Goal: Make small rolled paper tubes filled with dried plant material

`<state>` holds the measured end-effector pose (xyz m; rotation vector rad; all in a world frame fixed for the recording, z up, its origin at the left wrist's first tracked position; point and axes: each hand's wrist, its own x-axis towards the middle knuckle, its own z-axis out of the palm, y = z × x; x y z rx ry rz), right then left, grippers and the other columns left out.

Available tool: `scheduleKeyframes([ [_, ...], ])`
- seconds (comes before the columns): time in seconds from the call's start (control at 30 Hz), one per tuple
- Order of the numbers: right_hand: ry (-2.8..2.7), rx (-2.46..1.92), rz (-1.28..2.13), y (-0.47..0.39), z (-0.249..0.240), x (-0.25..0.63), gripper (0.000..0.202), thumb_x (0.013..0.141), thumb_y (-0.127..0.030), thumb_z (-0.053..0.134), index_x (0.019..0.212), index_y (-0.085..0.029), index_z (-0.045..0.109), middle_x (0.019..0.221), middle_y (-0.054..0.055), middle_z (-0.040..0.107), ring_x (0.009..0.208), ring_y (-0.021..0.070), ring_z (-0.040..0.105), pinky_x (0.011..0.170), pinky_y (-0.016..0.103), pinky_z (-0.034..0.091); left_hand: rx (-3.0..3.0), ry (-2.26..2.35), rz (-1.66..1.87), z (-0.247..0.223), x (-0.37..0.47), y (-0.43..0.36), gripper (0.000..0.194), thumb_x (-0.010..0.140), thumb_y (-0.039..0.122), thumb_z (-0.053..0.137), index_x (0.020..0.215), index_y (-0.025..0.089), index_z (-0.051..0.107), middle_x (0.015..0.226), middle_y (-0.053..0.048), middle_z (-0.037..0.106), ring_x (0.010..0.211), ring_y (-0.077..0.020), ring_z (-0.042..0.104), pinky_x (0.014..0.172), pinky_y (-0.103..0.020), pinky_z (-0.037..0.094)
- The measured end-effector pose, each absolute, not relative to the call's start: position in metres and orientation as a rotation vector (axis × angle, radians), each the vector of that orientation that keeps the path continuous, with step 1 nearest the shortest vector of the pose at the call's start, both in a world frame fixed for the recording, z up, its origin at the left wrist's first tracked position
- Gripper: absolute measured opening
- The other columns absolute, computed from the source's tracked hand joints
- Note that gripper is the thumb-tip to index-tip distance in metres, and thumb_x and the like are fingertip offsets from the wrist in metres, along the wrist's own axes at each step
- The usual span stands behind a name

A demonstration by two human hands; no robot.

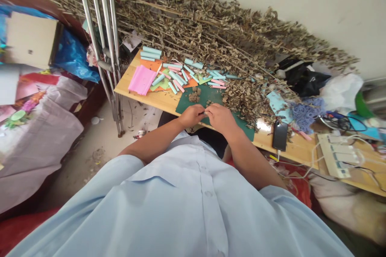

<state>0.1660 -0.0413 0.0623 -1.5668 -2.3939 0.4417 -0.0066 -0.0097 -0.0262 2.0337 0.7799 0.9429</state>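
Observation:
My left hand (pixel 192 115) and my right hand (pixel 220 117) meet at the front edge of a dark green mat (pixel 208 94). Fingers of both hands are pinched together around something small and pale between the fingertips, too small and hidden to name. Just beyond them lies a small heap of crumbled dry leaf (pixel 194 94). A larger pile of dried leaves (pixel 243 98) covers the mat's right side. Several blue and pink paper rolls (pixel 177 77) are scattered behind the mat, over orange and green paper. Pink paper sheets (pixel 142 80) lie at the left.
Long dried plant stalks (pixel 193 20) are heaped along the wall. Metal crutches (pixel 104 28) stand at the table's left end. Rightward are a phone (pixel 280 135) on a cable, blue yarn (pixel 307 112) and a power strip (pixel 337 156). A cloth-covered surface (pixel 45 140) stands far left.

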Motion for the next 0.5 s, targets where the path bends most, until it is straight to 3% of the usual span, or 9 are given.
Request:
scheduleKeyframes([
  [0.23, -2.156, -1.602, 0.562, -0.040, 0.057, 0.166, 0.014, 0.090, -0.022, 0.060, 0.084, -0.025, 0.073, 0.089, 0.004, 0.074, 0.087, 0.0229, 0.067, 0.084, 0.036, 0.053, 2.054, 0.792, 0.960, -0.027, -0.006, -0.009, 0.029, 0.098, 0.035, 0.059, 0.078, 0.015, 0.067, 0.078, -0.005, 0.062, 0.078, -0.0162, 0.059, 0.074, -0.028, 0.047],
  [0.4, -1.940, -1.586, 0.568, -0.046, 0.055, 0.174, 0.016, 0.091, -0.031, 0.061, 0.099, -0.025, 0.073, 0.097, 0.004, 0.076, 0.085, 0.0220, 0.070, 0.083, 0.037, 0.058, 2.025, 0.801, 0.949, -0.030, -0.007, -0.010, 0.021, 0.094, 0.034, 0.064, 0.090, 0.015, 0.072, 0.085, -0.007, 0.068, 0.083, -0.0176, 0.063, 0.078, -0.029, 0.050],
  [0.5, -1.946, -1.539, 0.510, -0.053, 0.057, 0.180, 0.024, 0.097, -0.034, 0.054, 0.109, -0.025, 0.072, 0.109, 0.006, 0.077, 0.096, 0.0234, 0.071, 0.091, 0.040, 0.058, 2.018, 0.798, 0.951, -0.030, -0.007, -0.010, 0.019, 0.094, 0.033, 0.066, 0.098, 0.017, 0.074, 0.092, -0.009, 0.070, 0.089, -0.0193, 0.066, 0.084, -0.031, 0.051],
])
